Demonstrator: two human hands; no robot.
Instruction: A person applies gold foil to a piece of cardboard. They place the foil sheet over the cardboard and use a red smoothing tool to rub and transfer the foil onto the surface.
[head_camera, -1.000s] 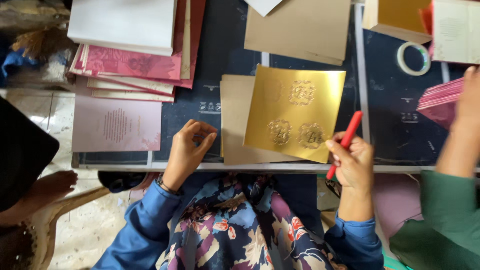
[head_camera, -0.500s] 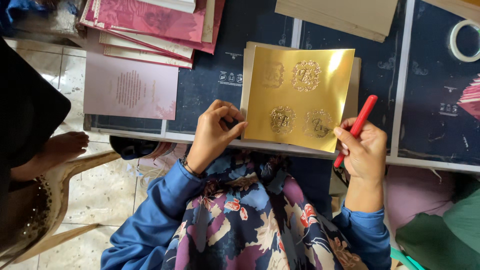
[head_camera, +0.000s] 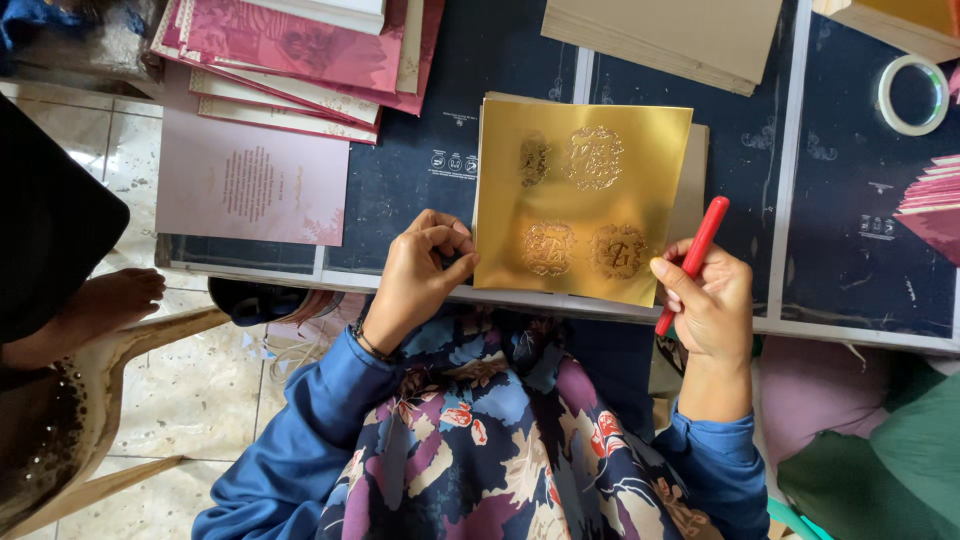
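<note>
Head view, looking down on the work table. Your left hand was curled at the near left corner of the gold foil sheet, fingertips pinched against the sheet's edge; whether it truly clamped the foil or only steadied it cannot be told. Your right hand was closed around a red pen-like tool, which pointed up and away just beside the sheet's right edge, its tip clear of the foil. The two hands stood apart, one at each near corner.

The sheet lay flat on a tan card stack near the table's front edge, bearing four embossed emblems, two above and two below. A pink printed card lay to the left, a pile of maroon cards beyond it, and a tape roll far right.

As a judgement: good work here called for you to keep the corner pinned so the foil could not slide, to bring the tool in low, and to press lightly, since foil probably creases and scratches easily.
</note>
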